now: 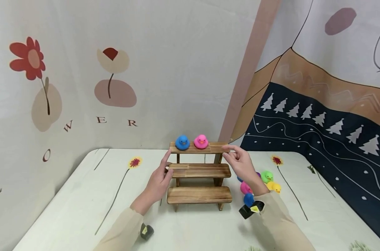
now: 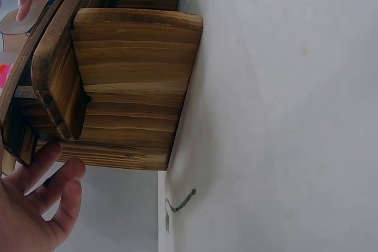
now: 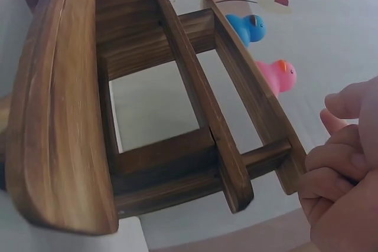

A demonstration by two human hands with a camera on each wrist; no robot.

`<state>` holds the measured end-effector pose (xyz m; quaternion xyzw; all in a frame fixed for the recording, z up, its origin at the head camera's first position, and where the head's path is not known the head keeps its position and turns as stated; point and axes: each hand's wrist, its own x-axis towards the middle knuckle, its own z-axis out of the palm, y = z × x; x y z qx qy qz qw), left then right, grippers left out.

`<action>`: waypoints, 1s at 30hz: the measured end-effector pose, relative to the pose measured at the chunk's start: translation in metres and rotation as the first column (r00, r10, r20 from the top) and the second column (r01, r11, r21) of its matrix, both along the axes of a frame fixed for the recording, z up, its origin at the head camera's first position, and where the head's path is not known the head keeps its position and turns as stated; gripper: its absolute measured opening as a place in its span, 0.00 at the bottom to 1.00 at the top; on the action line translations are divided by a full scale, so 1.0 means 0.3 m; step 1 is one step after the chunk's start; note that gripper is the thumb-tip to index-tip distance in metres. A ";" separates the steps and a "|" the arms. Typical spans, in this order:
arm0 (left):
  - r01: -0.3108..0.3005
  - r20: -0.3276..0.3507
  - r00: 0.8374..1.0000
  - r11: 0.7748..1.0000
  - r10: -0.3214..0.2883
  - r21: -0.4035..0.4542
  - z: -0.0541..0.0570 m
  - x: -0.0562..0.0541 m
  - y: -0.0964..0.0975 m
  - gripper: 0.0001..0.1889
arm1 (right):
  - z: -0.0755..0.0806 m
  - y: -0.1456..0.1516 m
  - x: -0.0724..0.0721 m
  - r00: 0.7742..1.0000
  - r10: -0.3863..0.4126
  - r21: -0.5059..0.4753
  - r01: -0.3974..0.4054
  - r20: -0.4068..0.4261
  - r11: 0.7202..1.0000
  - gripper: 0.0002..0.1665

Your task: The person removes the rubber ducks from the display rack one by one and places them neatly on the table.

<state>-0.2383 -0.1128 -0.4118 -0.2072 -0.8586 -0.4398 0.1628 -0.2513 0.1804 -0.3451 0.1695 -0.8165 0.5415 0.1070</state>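
Observation:
A three-tier wooden stand (image 1: 199,194) is upright on the table. On its top tier sit a blue rubber duck (image 1: 182,143) and, to the right, a pink rubber duck (image 1: 201,142). My left hand (image 1: 157,184) is at the stand's left side, its index finger reaching up to the top tier's end and its thumb by the middle tier. In the left wrist view, the left hand's fingertips (image 2: 52,153) touch the wood. Beside the top tier's right end is my right hand (image 3: 345,169), fingers loosely bent, nothing visible in them.
Right of the stand, partly behind the right forearm, several rubber ducks lie grouped, including a green duck (image 1: 267,176), a yellow duck (image 1: 274,187) and a blue duck (image 1: 248,199). A white printed cloth (image 1: 114,195) covers the table. Printed fabric (image 1: 177,69) hangs behind it.

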 end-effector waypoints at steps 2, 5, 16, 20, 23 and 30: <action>0.000 0.000 1.000 1.000 0.000 0.000 0.000 0.000 0.000 0.33 | 0.002 -0.008 -0.006 1.000 -0.011 -0.017 0.011 0.003 1.000 0.17; 0.000 0.002 1.000 1.000 0.000 0.003 0.001 0.000 0.000 0.33 | 0.003 -0.020 -0.017 1.000 -0.011 -0.031 0.011 -0.002 0.999 0.17; 0.006 0.004 1.000 1.000 -0.006 0.011 0.002 0.001 0.003 0.33 | 0.007 -0.048 -0.039 0.998 0.058 -0.099 -0.061 -0.036 0.993 0.17; 0.005 0.005 1.000 1.000 -0.005 0.010 0.000 0.000 0.004 0.33 | 0.024 -0.063 -0.042 0.998 0.060 -0.096 -0.060 -0.004 0.994 0.18; 0.003 0.002 1.000 1.000 -0.003 0.004 -0.004 -0.002 0.003 0.33 | 0.035 -0.071 -0.048 0.999 0.050 -0.080 -0.048 0.019 0.996 0.18; -0.002 0.012 1.000 1.000 0.002 0.008 0.000 0.002 0.004 0.33 | 0.049 -0.094 -0.067 0.998 0.064 -0.076 -0.065 -0.017 0.995 0.17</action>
